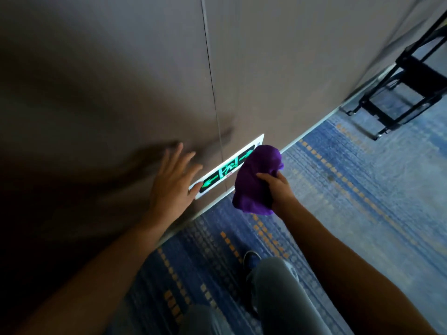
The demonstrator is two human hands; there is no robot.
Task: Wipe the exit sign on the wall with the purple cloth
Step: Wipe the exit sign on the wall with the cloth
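A lit green exit sign (226,169) in a white frame is mounted low on the brown wall (121,81), just above the floor. My right hand (281,189) is shut on a bunched purple cloth (256,177), which covers the sign's right end. My left hand (173,178) lies flat against the wall with fingers spread, its thumb touching the sign's left end. The sign's middle with the running figure and the left arrow stays visible.
A blue patterned carpet (338,189) with orange dashes runs along the wall base. A black metal cart frame (406,88) on wheels stands at the upper right. My grey trouser leg (278,298) and a shoe (251,258) are below my hands.
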